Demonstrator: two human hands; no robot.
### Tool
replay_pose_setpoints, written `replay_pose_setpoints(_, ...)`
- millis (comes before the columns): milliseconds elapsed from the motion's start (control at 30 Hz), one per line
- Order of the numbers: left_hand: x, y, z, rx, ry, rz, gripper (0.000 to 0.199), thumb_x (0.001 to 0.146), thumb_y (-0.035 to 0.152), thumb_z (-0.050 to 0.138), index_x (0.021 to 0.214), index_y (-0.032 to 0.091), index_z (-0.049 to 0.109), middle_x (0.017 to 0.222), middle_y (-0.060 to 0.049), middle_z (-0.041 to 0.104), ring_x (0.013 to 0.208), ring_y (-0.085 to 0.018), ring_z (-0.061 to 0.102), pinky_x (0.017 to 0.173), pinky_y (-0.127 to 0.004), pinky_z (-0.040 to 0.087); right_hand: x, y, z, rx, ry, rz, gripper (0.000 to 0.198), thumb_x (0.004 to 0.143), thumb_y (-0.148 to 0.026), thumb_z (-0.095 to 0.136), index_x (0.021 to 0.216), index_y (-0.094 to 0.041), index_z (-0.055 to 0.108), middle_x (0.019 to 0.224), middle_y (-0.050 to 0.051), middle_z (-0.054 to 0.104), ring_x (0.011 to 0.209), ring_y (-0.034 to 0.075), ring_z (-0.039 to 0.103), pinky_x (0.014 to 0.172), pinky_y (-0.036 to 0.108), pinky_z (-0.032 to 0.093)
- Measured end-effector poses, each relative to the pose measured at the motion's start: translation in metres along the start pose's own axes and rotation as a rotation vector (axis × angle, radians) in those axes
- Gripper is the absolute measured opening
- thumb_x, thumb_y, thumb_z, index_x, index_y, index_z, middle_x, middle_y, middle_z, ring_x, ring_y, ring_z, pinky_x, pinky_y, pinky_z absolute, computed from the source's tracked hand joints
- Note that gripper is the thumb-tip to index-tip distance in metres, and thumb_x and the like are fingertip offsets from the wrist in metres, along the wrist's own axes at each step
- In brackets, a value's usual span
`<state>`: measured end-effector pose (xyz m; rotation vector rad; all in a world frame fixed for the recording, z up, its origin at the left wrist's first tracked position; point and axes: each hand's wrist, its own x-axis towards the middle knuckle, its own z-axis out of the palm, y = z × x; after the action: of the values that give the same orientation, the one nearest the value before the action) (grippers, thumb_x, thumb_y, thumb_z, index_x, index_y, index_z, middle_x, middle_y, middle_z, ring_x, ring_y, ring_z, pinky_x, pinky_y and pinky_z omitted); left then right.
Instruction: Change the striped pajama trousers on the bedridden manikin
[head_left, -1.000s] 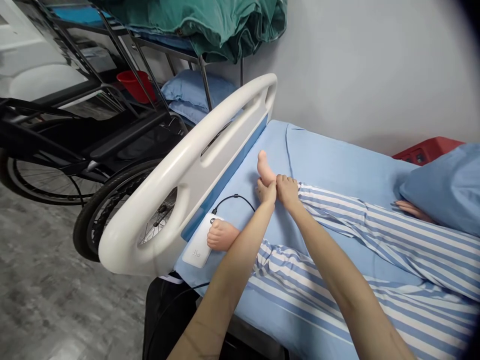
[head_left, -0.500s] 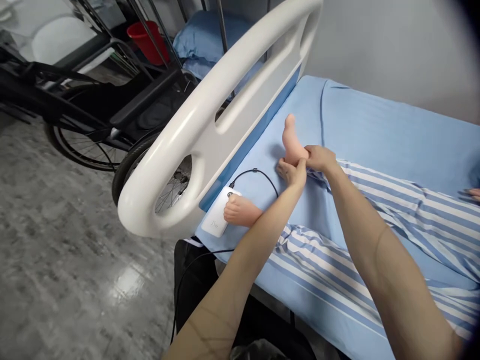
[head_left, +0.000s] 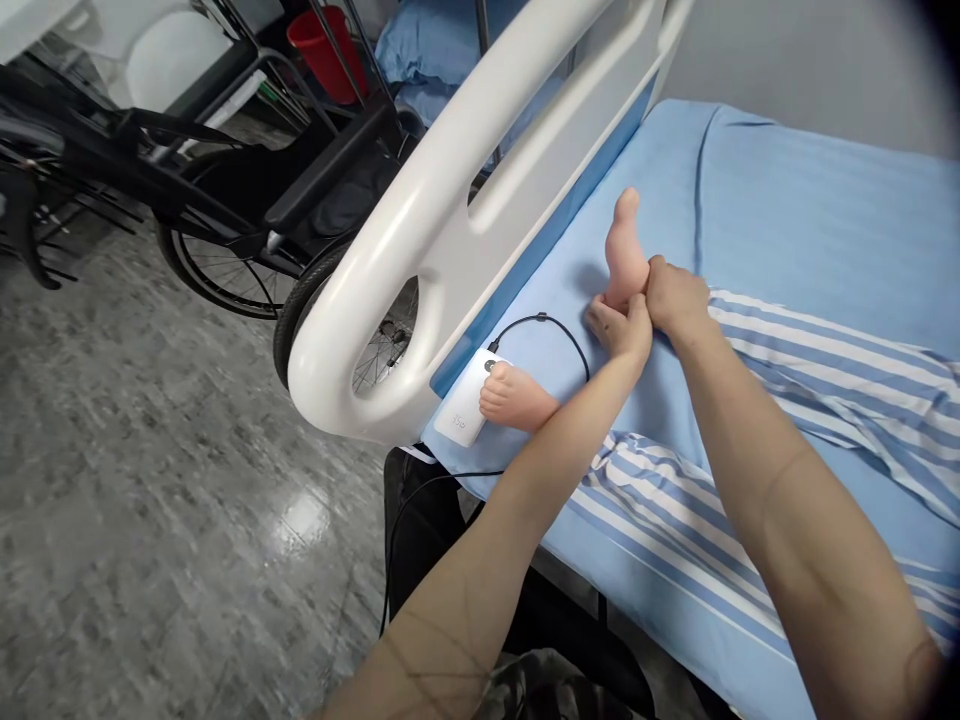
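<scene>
A manikin's far foot (head_left: 624, 250) points toes up above the blue sheet. Under its heel is my left hand (head_left: 621, 328), fingers curled around the heel from below and thumb along the ankle side. My right hand (head_left: 675, 295) is closed around the ankle, its fingers partly hidden behind the back of the hand. Blue-and-white striped trousers (head_left: 810, 350) cover the leg, the cuff near my right wrist. The manikin's near foot (head_left: 517, 397) lies on its side beneath my left forearm, toes over a white power bank (head_left: 459, 425) with a black cable (head_left: 551, 317).
The white bed end board (head_left: 390, 210) rises left of the feet. Beyond it stands a black wheelchair (head_left: 240, 220), with a red bucket (head_left: 328, 60) behind. A grey wall (head_left: 825, 70) runs along the bed's far side.
The camera view has shifted, so the bed and feet sit further right and higher. My right hand has turned, its back now more toward me at the ankle. My left hand stays at the heel.
</scene>
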<state>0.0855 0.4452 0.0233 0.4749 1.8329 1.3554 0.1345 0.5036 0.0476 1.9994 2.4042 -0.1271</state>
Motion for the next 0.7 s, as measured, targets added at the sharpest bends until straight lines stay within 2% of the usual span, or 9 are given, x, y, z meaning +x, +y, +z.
replay_pose_setpoints(167, -0.005, -0.002, 0.0, 0.029, -0.033, 0.033, 0.062, 0.087, 0.04, 0.062, 0.14, 0.013, 0.042, 0.144, -0.019, 0.047, 0.138, -0.026, 0.043, 0.112, -0.031, 0.034, 0.036, 0.031, -0.013, 0.172, -0.393, -0.114, 0.04, 0.08, -0.039, 0.068, 0.107, -0.009, 0.063, 0.096, 0.016, 0.066, 0.076, 0.017, 0.057, 0.07, 0.033, 0.039)
replay_pose_setpoints(233, -0.006, -0.001, -0.001, 0.052, -0.047, 0.036, 0.063, 0.089, 0.039, 0.06, 0.142, 0.013, 0.041, 0.146, -0.019, 0.045, 0.139, -0.026, 0.042, 0.112, -0.03, 0.034, 0.04, 0.042, -0.012, 0.219, -0.469, -0.122, 0.041, 0.081, -0.042, 0.067, 0.104, -0.01, 0.064, 0.091, 0.014, 0.066, 0.07, 0.016, 0.054, 0.067, 0.033, 0.039)
replay_pose_setpoints(267, -0.006, -0.001, -0.002, 0.067, -0.053, 0.039, 0.062, 0.089, 0.038, 0.059, 0.143, 0.012, 0.04, 0.147, -0.019, 0.045, 0.139, -0.025, 0.042, 0.113, -0.03, 0.033, 0.039, 0.045, -0.012, 0.212, -0.462, -0.124, 0.042, 0.081, -0.046, 0.066, 0.103, -0.01, 0.064, 0.089, 0.014, 0.066, 0.069, 0.016, 0.054, 0.066, 0.033, 0.038)
replay_pose_setpoints(333, -0.007, -0.001, -0.003, 0.1, -0.069, 0.047, 0.062, 0.09, 0.036, 0.056, 0.144, 0.012, 0.038, 0.148, -0.019, 0.044, 0.14, -0.024, 0.041, 0.113, -0.028, 0.032, 0.027, 0.044, -0.009, 0.146, -0.354, -0.112, 0.046, 0.08, -0.052, 0.066, 0.1, -0.01, 0.065, 0.087, 0.015, 0.066, 0.07, 0.017, 0.053, 0.066, 0.034, 0.036)
replay_pose_setpoints(400, -0.007, 0.0, -0.004, 0.134, -0.081, 0.049, 0.062, 0.091, 0.034, 0.054, 0.145, 0.011, 0.036, 0.148, -0.019, 0.044, 0.14, -0.023, 0.04, 0.113, -0.027, 0.032, 0.009, 0.037, -0.005, 0.065, -0.176, -0.098, 0.048, 0.081, -0.053, 0.064, 0.1, -0.01, 0.064, 0.09, 0.017, 0.066, 0.074, 0.02, 0.054, 0.068, 0.034, 0.034)
replay_pose_setpoints(533, -0.011, 0.006, -0.011, 0.203, -0.148, 0.042, 0.067, 0.089, 0.031, 0.055, 0.148, 0.01, 0.032, 0.151, -0.019, 0.041, 0.142, -0.023, 0.039, 0.115, -0.027, 0.03, -0.025, 0.017, 0.011, -0.037, 0.205, -0.063, 0.035, 0.091, -0.035, 0.05, 0.117, -0.012, 0.057, 0.104, 0.018, 0.064, 0.089, 0.026, 0.056, 0.076, 0.035, 0.035)
replay_pose_setpoints(600, -0.016, 0.012, -0.019, 0.224, -0.223, 0.042, 0.068, 0.088, 0.032, 0.056, 0.148, 0.013, 0.033, 0.152, -0.018, 0.041, 0.141, -0.024, 0.04, 0.115, -0.029, 0.031, -0.033, 0.01, 0.017, -0.027, 0.301, -0.046, 0.034, 0.093, -0.031, 0.045, 0.121, -0.015, 0.055, 0.104, 0.017, 0.064, 0.093, 0.027, 0.055, 0.079, 0.037, 0.036)
replay_pose_setpoints(700, -0.028, 0.021, -0.039, 0.211, -0.315, 0.111, 0.058, 0.086, 0.032, 0.06, 0.141, 0.02, 0.044, 0.145, -0.014, 0.051, 0.135, -0.025, 0.047, 0.111, -0.032, 0.036, -0.039, 0.002, 0.015, 0.022, 0.309, -0.036, 0.036, 0.089, -0.037, 0.049, 0.116, -0.014, 0.057, 0.099, 0.015, 0.063, 0.094, 0.028, 0.053, 0.083, 0.038, 0.037)
